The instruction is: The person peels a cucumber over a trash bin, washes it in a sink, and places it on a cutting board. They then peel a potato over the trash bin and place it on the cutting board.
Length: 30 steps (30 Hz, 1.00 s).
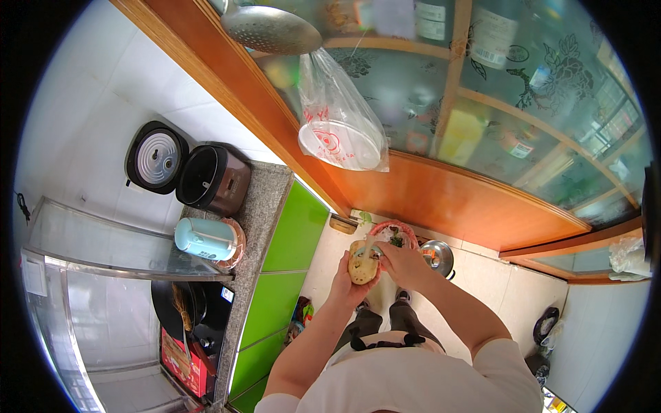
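Note:
A large potato, pale and mostly peeled with a few dark spots, lies in my left hand, whose fingers wrap its underside and sides. My right hand grips what looks like a small peeler with a pale greenish handle, held against the potato's upper right. My fingers cover much of that tool. Just beyond both hands, low down, is a red-rimmed basket holding a clear plastic bag and some green leaves. Right of it a round stainless steel pot stands on the floor with small orange pieces visible.
Left, a granite counter carries an open rice cooker, a light blue kettle and a black wok. A skimmer and a bagged container hang before a glass-fronted wooden cabinet. Bags lie at right.

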Available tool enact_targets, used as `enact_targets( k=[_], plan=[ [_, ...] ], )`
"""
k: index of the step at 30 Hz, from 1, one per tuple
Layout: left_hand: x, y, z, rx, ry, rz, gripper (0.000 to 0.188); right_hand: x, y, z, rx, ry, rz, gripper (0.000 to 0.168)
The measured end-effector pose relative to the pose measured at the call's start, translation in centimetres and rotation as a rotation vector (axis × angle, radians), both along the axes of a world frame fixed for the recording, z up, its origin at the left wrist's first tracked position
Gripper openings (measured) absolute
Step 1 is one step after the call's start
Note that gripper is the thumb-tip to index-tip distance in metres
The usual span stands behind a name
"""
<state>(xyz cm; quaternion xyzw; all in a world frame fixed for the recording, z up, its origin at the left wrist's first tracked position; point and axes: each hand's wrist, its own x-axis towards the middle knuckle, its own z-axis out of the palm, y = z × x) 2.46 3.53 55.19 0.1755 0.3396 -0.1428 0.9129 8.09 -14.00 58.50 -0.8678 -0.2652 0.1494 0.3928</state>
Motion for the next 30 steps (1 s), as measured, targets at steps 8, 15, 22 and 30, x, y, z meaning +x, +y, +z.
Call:
enact_targets(
  k=[8, 15, 22, 30],
  plan=[
    [-0.2, 0.4, 0.1, 0.019, -0.056, -0.099, 0.052, 0.8, -0.5, -3.2, -0.050, -0.073, -0.023, 0.037],
    [-0.2, 0.7, 0.5, -0.044, -0.028, -0.143, 0.055, 2.9, -0.2, -5.0, -0.079, 0.097, -0.034, 0.036],
    [0.5, 0.1, 1.5, -0.012, -0.039, -0.121, 0.053, 3.9, -1.1, -12.6, -0.113, 0.079, -0.045, 0.036],
    [0.2, 1.1, -1.4, -0.039, -0.019, 0.004, 0.052, -1.5, 1.1, 0.0, 0.050, 0.179, -0.109, 0.031]
  ],
)
